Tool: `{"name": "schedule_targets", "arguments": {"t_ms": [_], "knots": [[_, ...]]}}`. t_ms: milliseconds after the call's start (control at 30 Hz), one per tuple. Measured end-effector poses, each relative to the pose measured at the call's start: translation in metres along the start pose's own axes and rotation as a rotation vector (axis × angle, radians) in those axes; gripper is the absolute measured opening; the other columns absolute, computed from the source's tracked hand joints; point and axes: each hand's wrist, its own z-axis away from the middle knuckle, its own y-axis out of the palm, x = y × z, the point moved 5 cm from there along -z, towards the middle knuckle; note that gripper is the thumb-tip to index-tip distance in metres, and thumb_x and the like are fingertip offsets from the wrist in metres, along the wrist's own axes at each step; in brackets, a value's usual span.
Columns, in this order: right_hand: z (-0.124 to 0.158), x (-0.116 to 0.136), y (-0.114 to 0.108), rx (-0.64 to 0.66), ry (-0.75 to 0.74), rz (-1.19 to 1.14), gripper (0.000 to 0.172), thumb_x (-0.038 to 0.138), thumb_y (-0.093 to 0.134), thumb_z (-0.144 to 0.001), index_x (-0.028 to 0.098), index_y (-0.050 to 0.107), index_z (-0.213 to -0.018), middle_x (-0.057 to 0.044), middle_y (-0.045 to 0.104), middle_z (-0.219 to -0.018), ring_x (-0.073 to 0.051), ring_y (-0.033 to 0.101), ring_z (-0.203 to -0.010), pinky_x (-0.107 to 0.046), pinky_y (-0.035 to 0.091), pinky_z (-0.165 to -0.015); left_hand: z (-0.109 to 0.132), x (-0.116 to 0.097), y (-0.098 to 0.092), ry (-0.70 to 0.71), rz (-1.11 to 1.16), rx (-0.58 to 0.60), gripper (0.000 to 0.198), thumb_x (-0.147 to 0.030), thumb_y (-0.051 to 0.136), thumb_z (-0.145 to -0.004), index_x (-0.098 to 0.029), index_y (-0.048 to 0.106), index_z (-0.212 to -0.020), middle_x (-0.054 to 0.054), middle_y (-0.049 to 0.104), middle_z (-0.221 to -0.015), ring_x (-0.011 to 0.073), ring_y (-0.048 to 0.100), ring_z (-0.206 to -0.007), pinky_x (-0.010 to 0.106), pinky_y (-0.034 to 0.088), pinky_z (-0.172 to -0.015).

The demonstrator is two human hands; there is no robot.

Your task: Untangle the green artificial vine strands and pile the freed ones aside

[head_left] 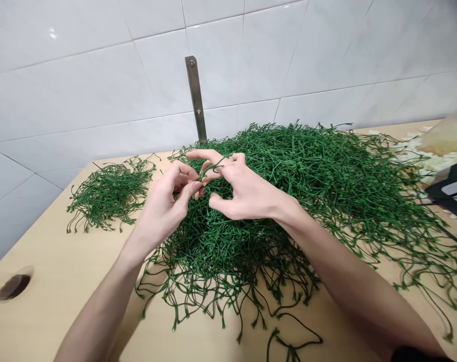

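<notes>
Over a big tangled heap of thin green plastic stems [232, 246] with small forked tips, both my hands meet. My left hand [162, 201] is closed, thumb and forefinger pinching a green plastic stem [214, 167]. Close against it on the right is my right hand [247, 188], its thumb apart and its fingers stretched towards the left fingertips. The stem curves up beside the right fingers; whether they touch it I cannot tell. Part of the stem is hidden behind the fingers.
A smaller pile of green stems [109, 193] lies left on the wooden table [70, 271]. White pieces [436, 151] and a black-and-white object [453, 188] lie at the right. A dark round hole or cup [13, 287] is at lower left. A metal bracket [196, 98] is fixed to the tiled wall.
</notes>
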Motion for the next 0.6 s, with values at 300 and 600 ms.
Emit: {"name": "schedule_targets", "arguments": {"t_ms": [300,600], "knots": [[-0.0008,0.0015,0.0004,-0.045,-0.02,0.038,0.052,0.009,0.045,-0.082,0.013,0.042,-0.133,-0.014,0.062,-0.125,-0.024,0.06,-0.104,-0.04,0.025,-0.088,0.0013,-0.0035,-0.0019,0.089,-0.186,-0.005,0.01,-0.012,0.053,-0.09,-0.02,0.048,-0.09,-0.004,0.06,-0.071,0.008,0.054,-0.059,0.022,0.036,-0.051],[-0.0004,0.0022,0.0014,-0.039,-0.086,0.032,0.041,0.008,0.045,-0.082,0.011,0.049,-0.123,-0.009,0.066,-0.109,-0.012,0.054,-0.068,-0.034,0.038,-0.079,0.0035,-0.0074,0.0052,0.1,-0.324,-0.076,0.01,-0.02,0.054,-0.092,-0.02,0.044,-0.091,-0.002,0.054,-0.079,0.0094,0.049,-0.063,0.025,0.038,-0.057]]}}
